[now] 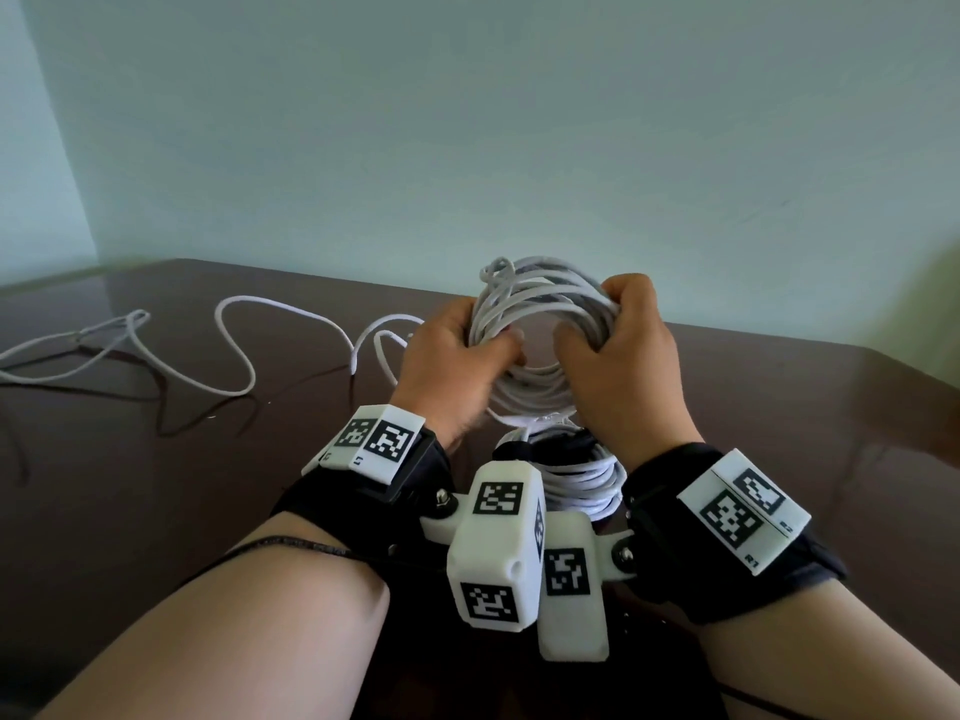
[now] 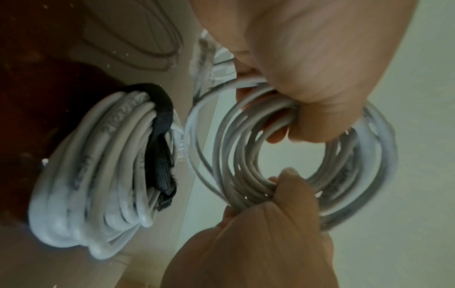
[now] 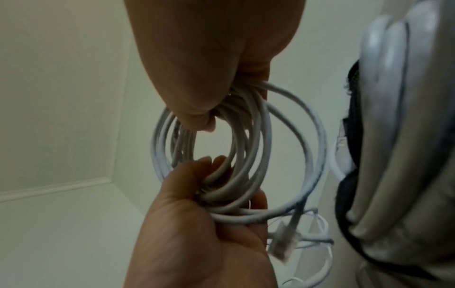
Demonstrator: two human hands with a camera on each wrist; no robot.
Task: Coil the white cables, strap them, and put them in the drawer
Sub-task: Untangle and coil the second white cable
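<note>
Both hands, left (image 1: 457, 356) and right (image 1: 618, 350), clutch the coil (image 1: 540, 304); I'd keep loops pinched tight while winding in the loose tail (image 1: 234, 345).

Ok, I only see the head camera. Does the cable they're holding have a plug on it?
Observer: Yes. The right wrist view shows a clear plug on a loose end beside the held coil.
Operator: And that bundle hiding under the wrists, is it tied?
Observer: The left wrist view shows a black strap wrapped round that second coil, which lies on the table.
Operator: Is the held one strapped too?
Observer: No strap shows in either wrist view. The left hand and the right hand grip bare loops.
</note>
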